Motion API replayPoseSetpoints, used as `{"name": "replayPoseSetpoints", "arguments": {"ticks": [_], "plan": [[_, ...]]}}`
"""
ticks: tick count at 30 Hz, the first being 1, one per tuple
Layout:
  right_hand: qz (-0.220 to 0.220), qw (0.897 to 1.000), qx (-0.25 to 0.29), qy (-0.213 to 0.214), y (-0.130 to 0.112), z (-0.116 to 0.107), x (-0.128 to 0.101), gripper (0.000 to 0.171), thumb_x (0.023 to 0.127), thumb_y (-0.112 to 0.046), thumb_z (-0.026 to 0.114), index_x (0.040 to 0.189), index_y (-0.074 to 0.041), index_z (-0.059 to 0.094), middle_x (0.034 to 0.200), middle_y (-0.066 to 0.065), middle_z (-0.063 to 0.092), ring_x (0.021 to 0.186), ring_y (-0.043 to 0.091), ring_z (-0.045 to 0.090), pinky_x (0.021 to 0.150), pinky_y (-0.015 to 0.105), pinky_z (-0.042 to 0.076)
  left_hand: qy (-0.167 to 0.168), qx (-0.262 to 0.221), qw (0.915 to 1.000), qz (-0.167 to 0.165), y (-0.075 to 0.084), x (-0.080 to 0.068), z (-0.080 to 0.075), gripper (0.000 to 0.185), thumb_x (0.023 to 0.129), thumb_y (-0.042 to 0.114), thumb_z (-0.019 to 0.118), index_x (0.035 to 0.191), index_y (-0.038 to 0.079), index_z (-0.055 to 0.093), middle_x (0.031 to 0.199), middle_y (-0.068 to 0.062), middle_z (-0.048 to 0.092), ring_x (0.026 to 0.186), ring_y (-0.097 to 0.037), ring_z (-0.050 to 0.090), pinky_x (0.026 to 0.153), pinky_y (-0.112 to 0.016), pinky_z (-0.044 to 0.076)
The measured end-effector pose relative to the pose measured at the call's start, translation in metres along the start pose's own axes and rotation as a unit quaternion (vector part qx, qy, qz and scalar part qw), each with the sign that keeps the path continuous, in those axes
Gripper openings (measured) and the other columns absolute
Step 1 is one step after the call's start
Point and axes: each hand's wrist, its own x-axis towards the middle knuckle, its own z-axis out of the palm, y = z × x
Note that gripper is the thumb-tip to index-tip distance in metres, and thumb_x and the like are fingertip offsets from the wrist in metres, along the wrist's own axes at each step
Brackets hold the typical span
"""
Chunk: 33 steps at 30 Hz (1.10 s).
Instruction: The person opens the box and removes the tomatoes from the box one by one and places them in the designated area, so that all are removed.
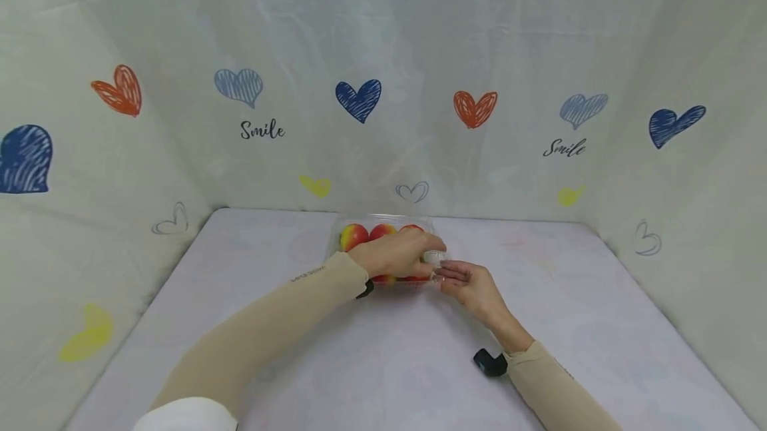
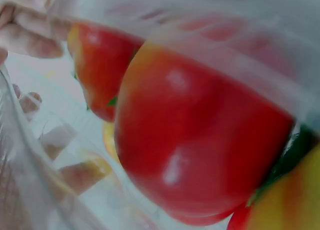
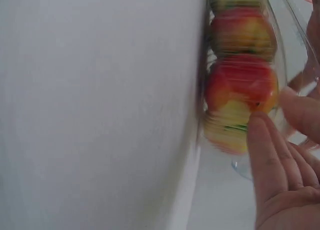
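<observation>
A clear plastic container of red-and-yellow, apple-like fruits stands near the far edge of the table. My left hand reaches across its top, thumb and fingers curled round its right end, where clear plastic shows between them. At the front right corner is my right hand, with straight fingertips at the container's edge. In the right wrist view its thumb is apart from the fingers. Close up in the left wrist view, a red fruit lies behind a clear plastic edge.
A pale table spreads out in front of the container. Behind and beside it hangs a white curtain printed with hearts. A black device sits at the right wrist.
</observation>
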Motion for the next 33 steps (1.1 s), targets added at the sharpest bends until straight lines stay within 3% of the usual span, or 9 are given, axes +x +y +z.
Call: {"name": "replayPoseSetpoints", "arguments": {"ticks": [5, 14, 24, 33], "plan": [[0.005, 1.000, 0.002, -0.006, 0.003, 0.000, 0.000, 0.057, 0.082, -0.009, 0.076, 0.130, 0.009, 0.051, 0.117, 0.019, 0.065, 0.102, 0.024, 0.066, 0.082, 0.024, 0.055, -0.007, -0.019, 0.9998, -0.003, 0.001, -0.001, 0.001, 0.040, 0.086, 0.019, 0.065, 0.126, 0.014, 0.061, 0.119, 0.003, 0.063, 0.099, -0.008, 0.057, 0.095, -0.022, 0.047], [0.003, 1.000, -0.013, -0.011, 0.002, -0.003, 0.001, 0.064, 0.081, -0.012, 0.077, 0.136, 0.002, 0.047, 0.117, 0.018, 0.065, 0.103, 0.025, 0.066, 0.082, 0.027, 0.055, -0.021, 0.014, 0.9990, -0.036, 0.005, -0.003, 0.004, 0.054, 0.087, 0.030, 0.071, 0.137, 0.018, 0.054, 0.143, 0.004, 0.047, 0.130, -0.013, 0.044, 0.105, -0.030, 0.041], [-0.007, 0.999, -0.045, -0.010, 0.002, -0.004, -0.001, 0.063, 0.082, -0.012, 0.076, 0.137, 0.000, 0.047, 0.117, 0.018, 0.065, 0.102, 0.025, 0.066, 0.082, 0.027, 0.056, -0.026, 0.028, 0.9977, -0.056, 0.006, -0.004, 0.007, 0.066, 0.085, 0.036, 0.072, 0.142, 0.017, 0.047, 0.151, 0.002, 0.037, 0.137, -0.015, 0.035, 0.108, -0.034, 0.038], [-0.024, 0.997, -0.067, -0.034, -0.030, -0.001, -0.016, 0.053, 0.086, -0.002, 0.068, 0.134, 0.008, 0.048, 0.119, 0.028, 0.061, 0.104, 0.034, 0.064, 0.082, 0.030, 0.056, -0.011, 0.049, 0.9969, -0.061, 0.006, -0.021, 0.006, 0.072, 0.083, 0.043, 0.072, 0.145, 0.021, 0.042, 0.155, 0.001, 0.028, 0.141, -0.017, 0.026, 0.111, -0.041, 0.032]]}}
